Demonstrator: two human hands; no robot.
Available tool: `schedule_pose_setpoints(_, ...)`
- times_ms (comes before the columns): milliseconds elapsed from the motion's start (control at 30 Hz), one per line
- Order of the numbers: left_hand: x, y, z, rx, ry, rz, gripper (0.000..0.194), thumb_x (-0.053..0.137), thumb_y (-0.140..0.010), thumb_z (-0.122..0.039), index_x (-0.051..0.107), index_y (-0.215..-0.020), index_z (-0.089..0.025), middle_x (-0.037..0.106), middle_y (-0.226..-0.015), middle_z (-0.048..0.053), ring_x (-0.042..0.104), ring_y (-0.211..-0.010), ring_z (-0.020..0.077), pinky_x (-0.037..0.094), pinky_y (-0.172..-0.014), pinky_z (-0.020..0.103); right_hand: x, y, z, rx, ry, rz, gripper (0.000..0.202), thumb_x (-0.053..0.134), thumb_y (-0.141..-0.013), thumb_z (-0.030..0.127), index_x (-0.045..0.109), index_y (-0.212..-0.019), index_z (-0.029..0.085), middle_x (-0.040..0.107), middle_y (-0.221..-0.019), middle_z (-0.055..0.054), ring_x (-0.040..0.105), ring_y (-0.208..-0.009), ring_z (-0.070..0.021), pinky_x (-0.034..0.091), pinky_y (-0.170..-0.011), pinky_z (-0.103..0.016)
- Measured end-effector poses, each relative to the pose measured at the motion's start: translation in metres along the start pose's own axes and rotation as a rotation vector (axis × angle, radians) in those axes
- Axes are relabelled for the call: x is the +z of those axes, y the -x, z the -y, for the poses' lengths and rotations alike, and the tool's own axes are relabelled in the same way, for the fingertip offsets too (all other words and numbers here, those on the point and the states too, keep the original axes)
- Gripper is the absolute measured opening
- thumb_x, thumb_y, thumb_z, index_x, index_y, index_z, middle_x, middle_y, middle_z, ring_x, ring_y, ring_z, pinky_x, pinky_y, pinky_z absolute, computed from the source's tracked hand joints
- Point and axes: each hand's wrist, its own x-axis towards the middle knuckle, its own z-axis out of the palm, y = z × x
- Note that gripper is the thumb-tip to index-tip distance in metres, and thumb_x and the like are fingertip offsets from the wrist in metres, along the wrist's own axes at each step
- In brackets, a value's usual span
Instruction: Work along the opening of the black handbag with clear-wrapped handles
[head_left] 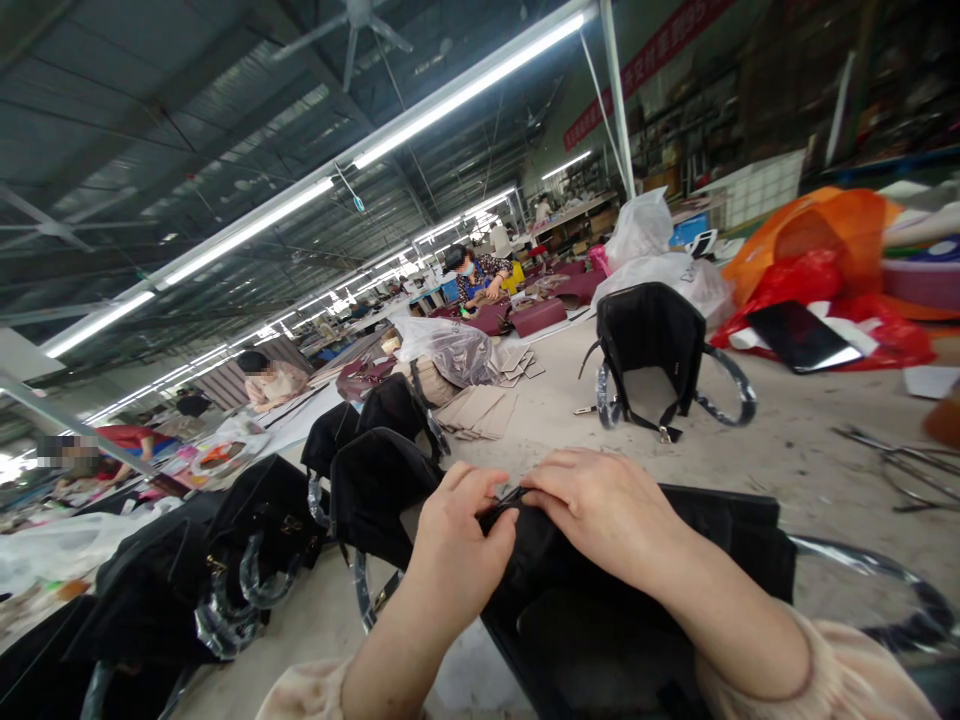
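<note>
A black bag (600, 620) lies close in front of me at the bottom centre, a plastic-wrapped handle curving out at its right. My left hand (469, 540) pinches its upper edge between thumb and fingers. Just to the right, my right hand (600, 500) has its fingers closed on the same edge, the fingertips almost meeting those of the left. The part of the edge between the hands is dark and its detail is hard to make out.
Another black bag (649, 345) stands upright beyond my hands. More black bags (262, 510) fill the left side. Scissors (900, 460) lie at the right, near a dark tablet (802, 335). Beige pieces (480, 405) and plastic bags sit farther back, with people working beyond.
</note>
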Motion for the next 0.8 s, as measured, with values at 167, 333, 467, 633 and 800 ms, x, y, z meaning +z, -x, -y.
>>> schedule_pose_setpoints(167,-0.0017,-0.0009,-0.0039,-0.097,-0.035,0.136,0.014,0.057,-0.081,-0.025,0.071,-0.083,-0.021,0.067,-0.078,0.001,0.059,-0.076,0.0142,0.044,-0.071,0.024,0.0000,0.0008,0.0026,0.012,0.021,-0.011,0.014,0.053,-0.089,0.027,0.067,-0.085,0.026,0.064,-0.080,0.002,0.057,-0.080,-0.0153,0.034,-0.067,-0.027)
schedule_pose_setpoints(333,0.0003,-0.0053,-0.0062,-0.151,-0.042,0.145,0.020,0.054,-0.083,-0.027,0.071,-0.077,-0.021,0.068,-0.076,0.001,0.059,-0.073,0.0140,0.041,-0.066,0.023,0.0012,0.0009,0.0044,0.027,0.045,-0.013,0.013,0.053,-0.087,0.024,0.066,-0.084,0.025,0.064,-0.080,0.001,0.057,-0.080,-0.0158,0.035,-0.067,-0.027)
schedule_pose_setpoints(467,0.0015,-0.0060,-0.0061,-0.141,-0.038,0.140,0.021,0.052,-0.083,-0.026,0.070,-0.074,-0.021,0.067,-0.074,0.000,0.058,-0.070,0.0129,0.039,-0.064,0.022,0.0009,0.0015,0.0020,0.025,0.026,-0.014,0.015,0.053,-0.087,0.022,0.065,-0.095,0.027,0.065,-0.089,0.001,0.058,-0.084,-0.0160,0.037,-0.070,-0.027)
schedule_pose_setpoints(633,0.0010,-0.0057,-0.0066,-0.077,-0.117,0.144,0.025,0.050,-0.084,-0.024,0.065,-0.065,-0.019,0.061,-0.064,-0.001,0.053,-0.064,0.0115,0.034,-0.059,0.022,-0.0001,0.0009,0.0010,0.027,0.007,-0.013,0.016,0.052,-0.088,0.023,0.065,-0.096,0.029,0.065,-0.091,0.003,0.058,-0.085,-0.0154,0.037,-0.071,-0.026)
schedule_pose_setpoints(800,0.0020,-0.0066,-0.0069,-0.048,-0.141,0.127,0.023,0.050,-0.083,-0.022,0.065,-0.066,-0.019,0.062,-0.066,0.000,0.053,-0.064,0.0112,0.033,-0.058,0.022,0.0005,0.0000,0.0059,0.023,0.033,-0.016,0.015,0.051,-0.088,0.022,0.065,-0.085,0.027,0.064,-0.081,0.003,0.057,-0.081,-0.0153,0.035,-0.068,-0.027)
